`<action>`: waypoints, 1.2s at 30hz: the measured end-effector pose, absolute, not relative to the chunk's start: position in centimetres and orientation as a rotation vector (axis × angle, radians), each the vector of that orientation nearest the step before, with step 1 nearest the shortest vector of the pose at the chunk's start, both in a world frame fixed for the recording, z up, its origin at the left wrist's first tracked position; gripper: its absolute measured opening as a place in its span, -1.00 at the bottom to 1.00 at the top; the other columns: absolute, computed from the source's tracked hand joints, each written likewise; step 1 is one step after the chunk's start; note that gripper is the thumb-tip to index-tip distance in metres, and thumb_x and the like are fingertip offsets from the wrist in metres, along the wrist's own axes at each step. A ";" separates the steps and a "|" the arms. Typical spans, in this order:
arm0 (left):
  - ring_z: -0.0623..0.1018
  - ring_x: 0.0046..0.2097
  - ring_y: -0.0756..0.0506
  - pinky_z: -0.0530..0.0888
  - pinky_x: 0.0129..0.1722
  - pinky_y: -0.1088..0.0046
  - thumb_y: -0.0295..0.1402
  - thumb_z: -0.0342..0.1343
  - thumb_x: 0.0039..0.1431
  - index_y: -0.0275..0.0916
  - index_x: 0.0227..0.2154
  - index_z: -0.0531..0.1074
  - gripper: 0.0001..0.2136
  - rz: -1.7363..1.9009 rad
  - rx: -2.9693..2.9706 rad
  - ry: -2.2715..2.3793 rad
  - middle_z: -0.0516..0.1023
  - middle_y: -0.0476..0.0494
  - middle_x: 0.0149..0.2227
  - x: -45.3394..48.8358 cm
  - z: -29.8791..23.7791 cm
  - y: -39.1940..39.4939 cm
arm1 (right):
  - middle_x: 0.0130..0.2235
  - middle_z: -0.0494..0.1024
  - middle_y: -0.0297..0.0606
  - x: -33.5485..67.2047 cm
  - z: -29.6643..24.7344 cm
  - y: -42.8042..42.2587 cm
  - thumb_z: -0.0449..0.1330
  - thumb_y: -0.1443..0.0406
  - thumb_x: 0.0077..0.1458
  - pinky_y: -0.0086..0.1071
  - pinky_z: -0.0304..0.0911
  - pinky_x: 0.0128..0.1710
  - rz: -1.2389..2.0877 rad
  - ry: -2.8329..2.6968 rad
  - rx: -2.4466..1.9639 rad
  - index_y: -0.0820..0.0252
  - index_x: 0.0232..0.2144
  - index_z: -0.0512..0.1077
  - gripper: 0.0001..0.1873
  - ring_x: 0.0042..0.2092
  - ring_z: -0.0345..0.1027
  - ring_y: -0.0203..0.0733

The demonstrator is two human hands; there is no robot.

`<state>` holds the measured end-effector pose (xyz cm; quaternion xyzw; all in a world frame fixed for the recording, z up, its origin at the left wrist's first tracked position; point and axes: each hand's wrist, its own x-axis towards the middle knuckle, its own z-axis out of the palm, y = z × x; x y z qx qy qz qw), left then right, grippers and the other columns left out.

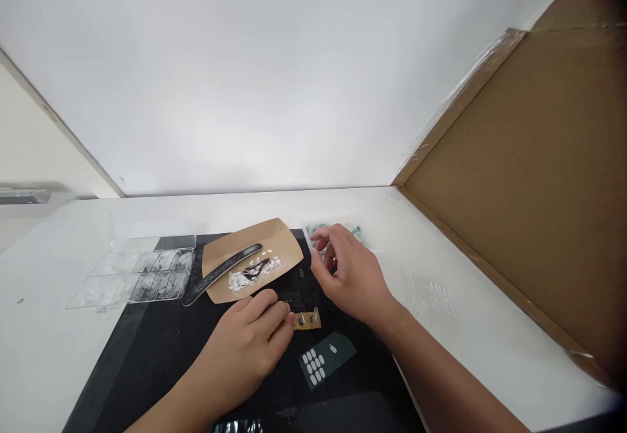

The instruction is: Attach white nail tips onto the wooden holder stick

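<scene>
My left hand (pixel 255 335) is closed, its fingertips on the left end of a small gold strip (pixel 308 320). Small clear, tip-like pieces stand on that strip. Over the left edge of a clear container (pixel 362 232) with teal-and-white contents is my right hand (pixel 350 273). Its fingers are curved, with thumb and forefinger apart and nothing plainly between them. Below the strip lies a dark green card (pixel 337 358) bearing several white oval stickers. A small clear piece (pixel 302 273) rests on the black mat between the hands.
A brown paper tray (pixel 223 256) holds white and dark scraps, with a black nail file (pixel 220 275) across it. Left of it stands an open clear compartment box (pixel 161 273). The black mat (pixel 161 354) covers the white table. Cardboard (pixel 529 191) leans at right.
</scene>
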<state>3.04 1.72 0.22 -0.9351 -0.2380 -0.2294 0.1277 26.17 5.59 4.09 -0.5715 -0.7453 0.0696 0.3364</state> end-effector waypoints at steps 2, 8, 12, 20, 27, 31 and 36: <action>0.50 -0.17 -0.19 0.53 -0.14 0.15 -0.48 0.19 0.39 -0.36 -0.22 0.53 -0.95 -0.667 -2.731 -0.701 0.52 -0.16 -0.26 3.1 0.1 1.8 | -0.10 0.55 -0.29 26.7 4.1 5.8 0.15 0.26 0.35 -0.34 0.19 -0.42 0.138 -2.089 -1.504 0.10 -0.09 0.46 -0.87 -0.44 0.36 -0.34; 0.53 -0.16 -0.21 0.56 -0.17 0.17 -0.49 0.19 0.39 -0.34 -0.15 0.53 -0.95 -0.769 -2.756 -0.726 0.58 -0.18 -0.24 3.1 0.4 2.2 | -0.06 0.53 -0.26 28.0 4.3 6.3 0.31 0.19 0.30 -0.33 0.15 -0.37 0.063 -2.377 -1.592 0.08 -0.18 0.58 -0.88 -0.29 0.43 -0.23; 0.54 -0.18 -0.20 0.58 -0.15 0.16 -0.50 0.19 0.39 -0.33 -0.19 0.51 -0.98 -0.845 -2.755 -0.755 0.58 -0.15 -0.30 3.5 0.7 2.3 | -0.07 0.52 -0.24 27.7 4.0 6.3 0.32 0.12 0.31 -0.30 0.14 -0.35 0.032 -2.452 -1.632 0.06 -0.16 0.61 -0.82 -0.29 0.42 -0.19; 0.56 -0.12 -0.24 0.60 -0.11 0.16 -0.48 0.19 0.39 -0.39 0.07 0.45 -0.75 -0.899 -2.770 -0.874 0.63 -0.21 -0.22 3.3 0.5 2.0 | -0.14 0.48 -0.22 26.6 3.2 6.6 0.34 0.09 0.31 -0.21 0.20 -0.18 -0.032 -2.536 -1.631 0.07 -0.19 0.64 -0.79 -0.22 0.41 -0.12; 0.55 -0.08 -0.27 0.59 -0.09 0.14 -0.39 0.24 0.36 -0.30 -0.08 0.46 -0.84 -0.962 -2.832 -0.914 0.63 -0.22 -0.20 2.9 1.0 2.2 | -0.18 0.48 -0.23 26.7 3.0 6.9 0.34 0.20 0.32 -0.23 0.13 -0.25 -0.028 -2.558 -1.581 0.07 -0.22 0.67 -0.88 -0.26 0.39 -0.16; 0.52 -0.04 -0.30 0.58 -0.11 0.15 -0.24 0.34 0.28 -0.28 -0.05 0.47 -0.70 -0.969 -2.852 -0.977 0.61 -0.22 -0.18 2.2 1.4 2.5 | -0.17 0.49 -0.23 26.8 3.0 6.8 0.33 0.23 0.32 -0.26 0.11 -0.25 -0.008 -2.550 -1.536 0.10 -0.27 0.64 -0.89 -0.25 0.39 -0.17; 0.49 -0.05 -0.29 0.55 -0.10 0.13 -0.22 0.36 0.26 -0.25 -0.11 0.48 -0.72 -0.948 -2.927 -0.959 0.58 -0.19 -0.23 1.1 2.1 3.2 | -0.16 0.53 -0.24 27.2 3.9 6.4 0.28 0.26 0.33 -0.34 0.09 -0.32 0.102 -2.460 -1.496 0.12 -0.25 0.57 -0.91 -0.27 0.40 -0.21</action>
